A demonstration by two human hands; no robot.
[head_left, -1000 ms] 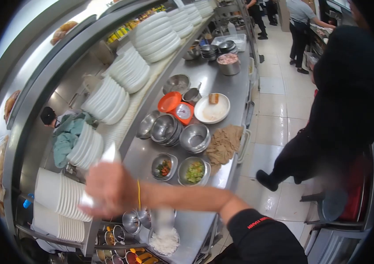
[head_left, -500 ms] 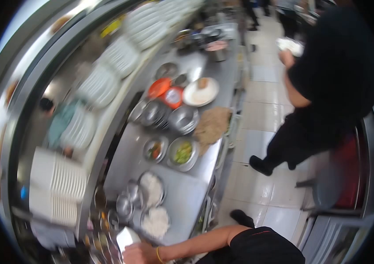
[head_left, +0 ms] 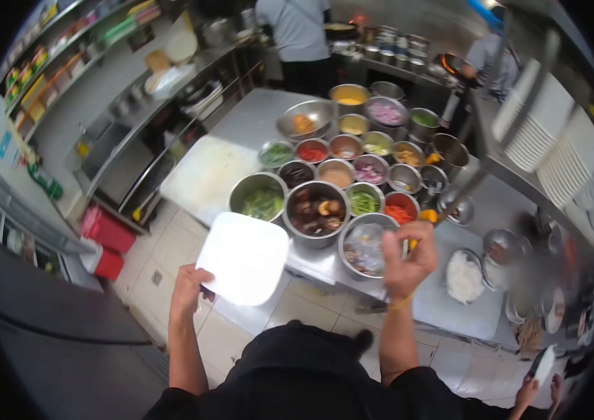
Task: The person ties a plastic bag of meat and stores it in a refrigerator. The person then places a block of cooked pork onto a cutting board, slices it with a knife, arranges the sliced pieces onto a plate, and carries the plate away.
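Note:
My left hand (head_left: 186, 285) is closed on the near left edge of a white square plate (head_left: 244, 259), thumb on top. The plate is tilted and looks bare, held in front of the counter's edge. My right hand (head_left: 407, 260), with a yellow band at its wrist, is raised over the right side of a steel bowl (head_left: 367, 245) that holds something under clear plastic. Its fingers are curled together; whether anything is in them cannot be made out. Left of that bowl stands a steel pot of dark mushrooms (head_left: 316, 213), beside a pot of green vegetables (head_left: 260, 197).
Several steel containers of cut ingredients crowd the counter, including red strips (head_left: 398, 208). A white cutting board (head_left: 209, 171) lies left, cooked rice (head_left: 465, 276) right. Stacked plates (head_left: 531, 129) stand on a shelf. People work at the back; another person's hands hold a white plate (head_left: 545, 365) lower right.
My view has swung left from the aisle and rice end to the ingredient containers. My right hand, earlier at a white object, is now apart from the plate, which my left hand holds.

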